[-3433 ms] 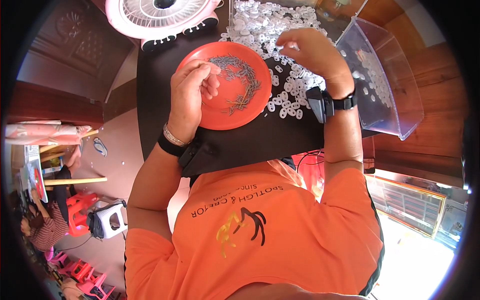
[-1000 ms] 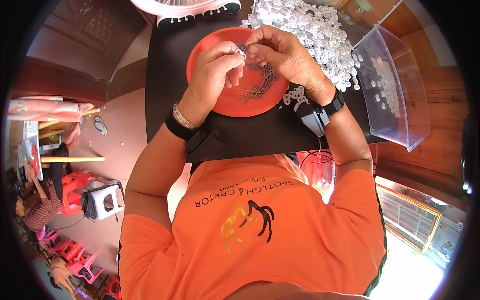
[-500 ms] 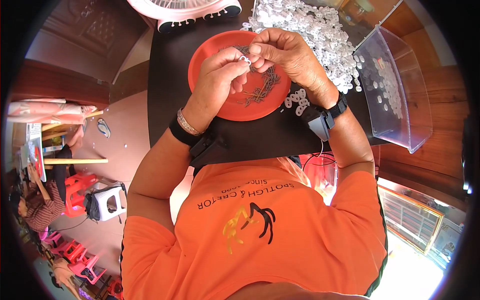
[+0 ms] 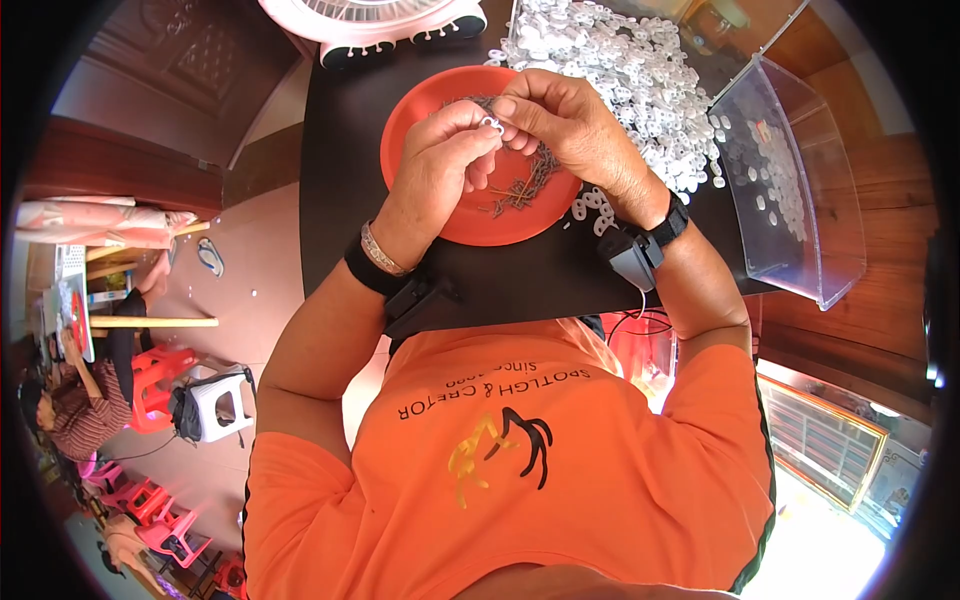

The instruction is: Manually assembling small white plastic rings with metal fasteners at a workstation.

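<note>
My left hand [image 4: 435, 170] pinches a small white plastic piece with holes [image 4: 492, 124] between thumb and forefinger. Close against it, my right hand [image 4: 570, 125] has its thumb and fingers pressed together; whatever they hold is too small or hidden to make out. Both hands are above a round red plastic plate [image 4: 470, 232]. On the plate lies a loose heap of thin dark metal pins [image 4: 530, 190], partly covered by my hands. A few white oval pieces [image 4: 595, 208] lie on the table beside the plate, near my right wrist.
A large pile of white oval pieces [image 4: 640, 80] spreads over the dark table [image 4: 340, 190] at the far right. Beyond my right arm stands a clear plastic bin [image 4: 800, 255]. A white fan [image 4: 370, 25] is at the back left. Another person [image 4: 90, 415] sits far left.
My right hand has come in to the left, and its fingertips are now next to the white piece. My left hand keeps its pinch. The whole view has shifted slightly.
</note>
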Tool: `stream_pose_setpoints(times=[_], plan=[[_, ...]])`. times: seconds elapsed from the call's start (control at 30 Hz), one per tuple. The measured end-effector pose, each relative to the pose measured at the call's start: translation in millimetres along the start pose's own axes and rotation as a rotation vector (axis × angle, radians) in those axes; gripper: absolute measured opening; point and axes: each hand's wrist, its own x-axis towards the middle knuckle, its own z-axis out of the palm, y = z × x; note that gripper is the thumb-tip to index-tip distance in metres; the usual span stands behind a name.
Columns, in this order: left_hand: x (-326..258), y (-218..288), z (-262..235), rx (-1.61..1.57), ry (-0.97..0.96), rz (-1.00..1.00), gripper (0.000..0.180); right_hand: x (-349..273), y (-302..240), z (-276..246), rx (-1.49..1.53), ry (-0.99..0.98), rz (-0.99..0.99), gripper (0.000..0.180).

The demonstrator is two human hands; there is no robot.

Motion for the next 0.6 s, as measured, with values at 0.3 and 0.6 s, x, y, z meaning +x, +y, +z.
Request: stream_pose_setpoints(times=[0.3, 0.6], plan=[[-1.1, -2.3, 0.9, 0.059, 0.009, 0.069, 0.018, -1.4, 1.1, 4.0, -0.068, -0.026, -0.053, 0.02], [0.1, -4.9, -0.7, 0.043, 0.028, 0.09, 0.017, -3.5, -3.9, 6.8, -0.094, 0.018, -0.066, 0.02]])
